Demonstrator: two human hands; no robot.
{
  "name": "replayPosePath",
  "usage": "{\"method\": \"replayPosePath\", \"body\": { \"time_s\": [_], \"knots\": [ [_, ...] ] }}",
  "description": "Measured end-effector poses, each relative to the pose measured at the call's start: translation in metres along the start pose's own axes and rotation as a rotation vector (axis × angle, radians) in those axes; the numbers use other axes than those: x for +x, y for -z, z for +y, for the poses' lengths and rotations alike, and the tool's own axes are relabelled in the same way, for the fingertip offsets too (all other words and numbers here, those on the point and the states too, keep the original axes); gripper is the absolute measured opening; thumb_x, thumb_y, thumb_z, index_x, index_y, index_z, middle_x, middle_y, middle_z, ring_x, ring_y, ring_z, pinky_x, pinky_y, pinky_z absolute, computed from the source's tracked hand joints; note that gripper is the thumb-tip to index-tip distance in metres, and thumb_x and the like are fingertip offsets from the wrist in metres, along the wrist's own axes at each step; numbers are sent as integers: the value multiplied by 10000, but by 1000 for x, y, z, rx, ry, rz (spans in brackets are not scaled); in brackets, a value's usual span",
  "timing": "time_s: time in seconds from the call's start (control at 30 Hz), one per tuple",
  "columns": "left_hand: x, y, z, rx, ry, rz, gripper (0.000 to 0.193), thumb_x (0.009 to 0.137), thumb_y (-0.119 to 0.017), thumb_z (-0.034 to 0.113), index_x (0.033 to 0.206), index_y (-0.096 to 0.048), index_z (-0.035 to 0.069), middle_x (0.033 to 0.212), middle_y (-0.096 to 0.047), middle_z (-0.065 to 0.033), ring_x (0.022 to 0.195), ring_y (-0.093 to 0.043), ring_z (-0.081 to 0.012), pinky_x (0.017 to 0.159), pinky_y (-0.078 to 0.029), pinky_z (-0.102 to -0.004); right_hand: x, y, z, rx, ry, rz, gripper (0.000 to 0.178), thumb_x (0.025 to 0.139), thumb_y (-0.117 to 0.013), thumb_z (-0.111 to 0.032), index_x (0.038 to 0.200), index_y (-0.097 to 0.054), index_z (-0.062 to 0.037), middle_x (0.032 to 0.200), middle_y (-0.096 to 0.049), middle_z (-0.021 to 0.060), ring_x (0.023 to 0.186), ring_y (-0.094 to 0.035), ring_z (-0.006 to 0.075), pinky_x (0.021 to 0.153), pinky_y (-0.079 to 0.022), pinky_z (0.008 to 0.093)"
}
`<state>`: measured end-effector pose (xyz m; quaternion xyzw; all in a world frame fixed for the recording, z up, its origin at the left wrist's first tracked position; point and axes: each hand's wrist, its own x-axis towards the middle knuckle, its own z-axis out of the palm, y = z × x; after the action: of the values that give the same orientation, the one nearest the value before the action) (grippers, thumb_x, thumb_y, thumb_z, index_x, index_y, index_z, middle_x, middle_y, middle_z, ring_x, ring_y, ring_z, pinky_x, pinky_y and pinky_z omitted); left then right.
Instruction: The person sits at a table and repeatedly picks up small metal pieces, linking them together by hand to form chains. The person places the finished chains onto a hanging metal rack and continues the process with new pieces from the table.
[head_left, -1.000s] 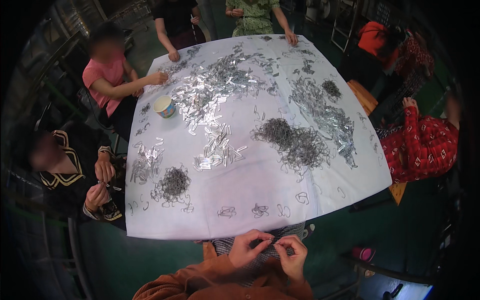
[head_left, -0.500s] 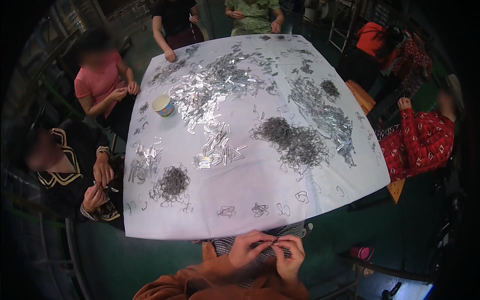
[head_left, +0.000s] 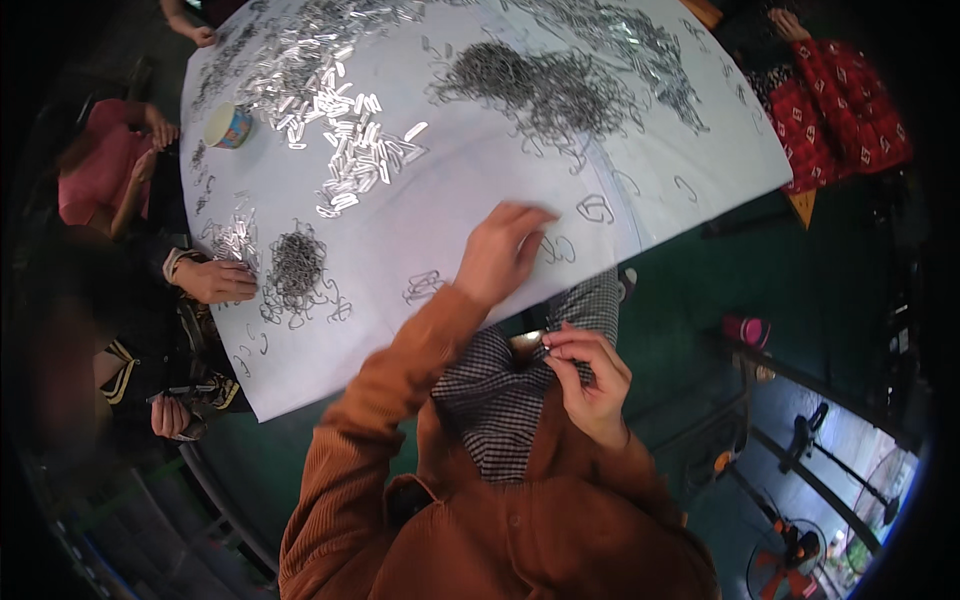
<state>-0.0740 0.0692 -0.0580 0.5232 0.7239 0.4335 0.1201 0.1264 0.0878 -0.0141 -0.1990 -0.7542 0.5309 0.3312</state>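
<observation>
My left hand (head_left: pixel 500 252), slightly smeared by motion, reaches over the near part of the table with thumb and fingers apart. Just right of its fingertips lie a few dark bent wire pieces (head_left: pixel 560 249), partly covered by the hand. My right hand (head_left: pixel 592 388) is held above my lap, thumb and forefinger pinched together. Between these fingertips is something small, too small to name. A little farther off on the table lies another cluster of bent wires (head_left: pixel 595 208). To the left of my left hand sits a third such cluster (head_left: pixel 424 287).
The white-covered table (head_left: pixel 390 250) bears shiny silver elongated pieces (head_left: pixel 360 160), a large dark wire heap (head_left: pixel 545 90), a smaller one (head_left: pixel 296 262) and a paper cup (head_left: pixel 228 126). Co-workers sit left and right; one person's hand (head_left: pixel 222 281) rests by the left pieces. A fan (head_left: pixel 788 560) stands lower right.
My hands, together above my lap before, have parted: the left has moved forward over the table, the right stays above the lap. The view has tilted down. The left neighbour's hand has moved onto the table.
</observation>
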Motion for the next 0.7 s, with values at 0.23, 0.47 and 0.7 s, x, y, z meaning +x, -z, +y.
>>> {"method": "replayPosePath", "body": {
  "time_s": [0.23, 0.47, 0.7],
  "knots": [
    [92, -64, -55, 540, -226, -39, 420, 846, -652, 153, 1262, -606, 186, 1402, -502, -60, 1338, -402, -303, 1066, -358, -470, -2, -5, 12, -11, -21, 36, 123, 767, -706, 55, 851, -630, 8, 922, -679, 111, 878, -657, 257, 823, -536, 346],
    [28, 24, -78, 540, -213, -110, 316, 821, -668, 112, 1132, -687, 164, 1245, -617, -54, 1219, -513, -294, 998, -427, -438, -3, -7, 21, 18, -39, -8, 160, 751, -686, 114, 857, -611, 20, 949, -677, 128, 869, -657, 240, 758, -550, 325],
    [52, 6, -63, 373, -71, 113, 150, 761, -723, 102, 908, -734, 126, 961, -659, -30, 942, -577, -248, 831, -485, -357, 5, 1, 31, -17, -32, -21, 129, 761, -710, 51, 842, -622, 2, 928, -673, 107, 834, -654, 248, 710, -539, 322]
  ]
}}
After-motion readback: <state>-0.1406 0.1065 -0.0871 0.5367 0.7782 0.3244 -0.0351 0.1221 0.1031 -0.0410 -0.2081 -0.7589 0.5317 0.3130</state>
